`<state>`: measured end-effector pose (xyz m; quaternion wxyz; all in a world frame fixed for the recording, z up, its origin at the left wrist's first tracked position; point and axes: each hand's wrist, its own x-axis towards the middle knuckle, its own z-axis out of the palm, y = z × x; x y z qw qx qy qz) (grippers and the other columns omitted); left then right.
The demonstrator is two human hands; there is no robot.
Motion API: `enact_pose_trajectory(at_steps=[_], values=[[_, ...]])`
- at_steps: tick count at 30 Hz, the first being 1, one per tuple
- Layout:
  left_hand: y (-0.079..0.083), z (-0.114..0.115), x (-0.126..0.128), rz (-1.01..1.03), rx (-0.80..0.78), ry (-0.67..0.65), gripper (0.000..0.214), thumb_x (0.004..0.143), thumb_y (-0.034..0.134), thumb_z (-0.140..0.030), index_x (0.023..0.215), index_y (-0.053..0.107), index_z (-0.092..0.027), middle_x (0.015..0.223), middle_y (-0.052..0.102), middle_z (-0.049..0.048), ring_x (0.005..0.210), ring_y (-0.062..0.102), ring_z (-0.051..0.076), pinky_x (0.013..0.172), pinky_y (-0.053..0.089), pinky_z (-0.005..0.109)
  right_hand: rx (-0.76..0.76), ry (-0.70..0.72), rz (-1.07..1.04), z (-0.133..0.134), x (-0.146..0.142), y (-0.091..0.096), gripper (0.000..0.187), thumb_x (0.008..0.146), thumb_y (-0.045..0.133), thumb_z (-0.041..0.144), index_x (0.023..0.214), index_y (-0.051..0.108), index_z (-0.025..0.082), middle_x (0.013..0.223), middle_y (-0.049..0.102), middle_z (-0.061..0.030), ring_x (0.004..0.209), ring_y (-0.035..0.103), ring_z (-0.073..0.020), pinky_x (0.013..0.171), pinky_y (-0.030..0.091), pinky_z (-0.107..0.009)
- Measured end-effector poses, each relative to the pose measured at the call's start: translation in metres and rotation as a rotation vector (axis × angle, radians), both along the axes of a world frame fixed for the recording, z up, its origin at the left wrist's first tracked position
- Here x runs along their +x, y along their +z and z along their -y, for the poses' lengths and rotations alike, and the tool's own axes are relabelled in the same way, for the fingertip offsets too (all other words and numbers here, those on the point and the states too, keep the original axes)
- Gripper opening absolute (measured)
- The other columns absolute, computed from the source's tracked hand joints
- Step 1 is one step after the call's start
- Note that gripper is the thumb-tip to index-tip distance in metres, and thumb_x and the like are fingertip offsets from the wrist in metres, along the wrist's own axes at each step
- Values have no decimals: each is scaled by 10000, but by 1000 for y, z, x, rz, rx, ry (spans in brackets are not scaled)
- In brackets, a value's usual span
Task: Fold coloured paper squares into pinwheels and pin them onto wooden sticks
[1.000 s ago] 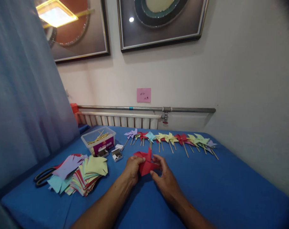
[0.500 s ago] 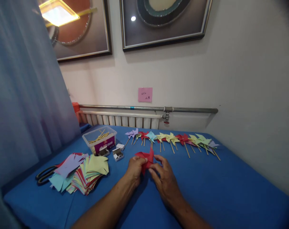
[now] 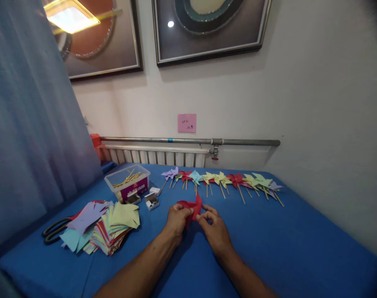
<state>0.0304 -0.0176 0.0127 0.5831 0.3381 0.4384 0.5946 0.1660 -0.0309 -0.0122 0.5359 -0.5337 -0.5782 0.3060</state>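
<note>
Farthest to my left, dark looped handles (image 3: 55, 224) poke out from under a lilac sheet (image 3: 88, 215). Nearer my left hand sits a fanned stack of slit paper (image 3: 124, 217), yellow on top. Beyond that, ahead and left of my hands, stand the clear tub (image 3: 134, 188) with thin sticks (image 3: 128, 178) inside and an open little box (image 3: 152, 201) with small shiny bits in it.

My left hand (image 3: 177, 221) is closed, thumb on top, pinching the red paper (image 3: 195, 207). That paper is between my two hands, one point standing up. My right hand (image 3: 213, 227) is half curled, its thumb and fingertips nearly meeting in a light pinch at the paper's right edge; how firm, I cannot tell. A second ago those fingers were spread wider and the paper lay broader; now it is narrower, so I judge a fold is being drawn in and shaped.

Beyond my hands and running off to the right lies the row of pinwheels (image 3: 221, 179) on sticks.
</note>
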Motion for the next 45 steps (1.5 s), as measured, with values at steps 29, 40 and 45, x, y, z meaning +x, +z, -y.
enact_pose_trajectory(at_steps=[29, 40, 45], values=[[0, 4, 0, -148, 57, -219, 265, 546, 803, -317, 555, 594, -155, 487, 548, -12, 425, 415, 75, 475, 279, 233, -195, 237, -530, 4, 3, 17, 398, 659, 849, 548, 802, 712, 202, 734, 732, -18, 671, 645, -189, 677, 507, -303], [-8, -1, 0, -227, 72, -257, 274, 557, 792, -358, 583, 611, -154, 514, 554, -1, 453, 420, 83, 484, 259, 237, -225, 163, -438, -6, 3, 5, 378, 609, 821, 514, 784, 764, 184, 754, 776, -61, 672, 671, -223, 663, 514, -328], [-7, 0, 0, -240, 73, -239, 287, 519, 823, -338, 582, 611, -155, 517, 565, -6, 455, 416, 78, 486, 263, 234, -206, 135, -429, -1, 1, 8, 353, 641, 786, 493, 787, 759, 173, 718, 757, -46, 668, 656, -212, 658, 498, -314]])
